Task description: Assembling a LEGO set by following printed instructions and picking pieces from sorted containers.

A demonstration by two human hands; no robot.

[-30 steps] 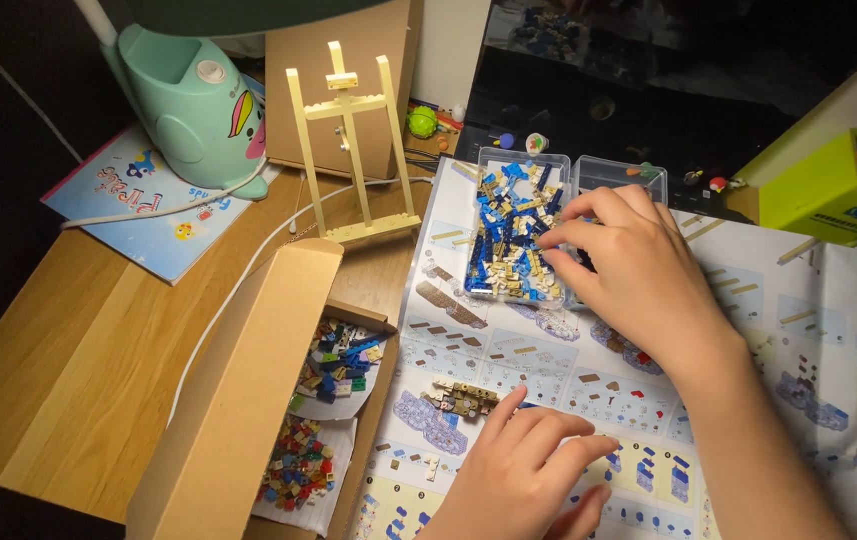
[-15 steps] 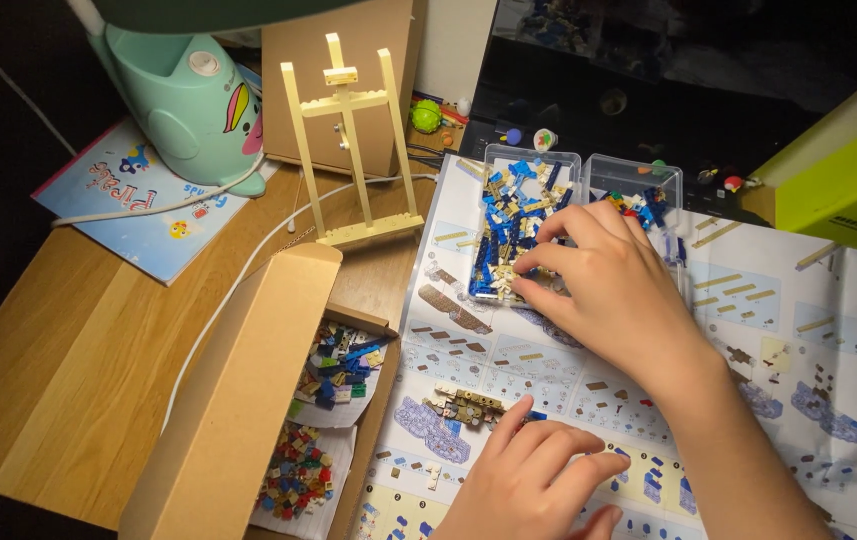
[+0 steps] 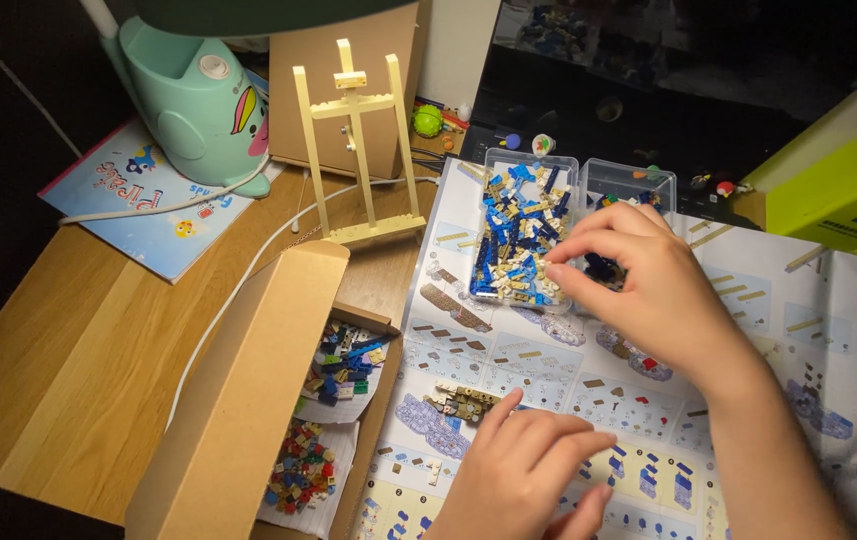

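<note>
At the table's far edge, the right hand [image 3: 648,285] pinches over a clear tray of bricks [image 3: 520,235] (whether anything is gripped cannot be told), while the left hand [image 3: 528,470], grip empty, steadies a small tan assembly [image 3: 460,402] on the instruction sheet [image 3: 828,330].

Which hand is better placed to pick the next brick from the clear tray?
Probably the right hand: its fingertips are already at the clear tray, while the left hand rests by the small brick assembly.

A pale wooden worktop [image 3: 68,380] carries a mint-green desk lamp [image 3: 193,100] at its far edge, with dark surroundings beyond.
</note>
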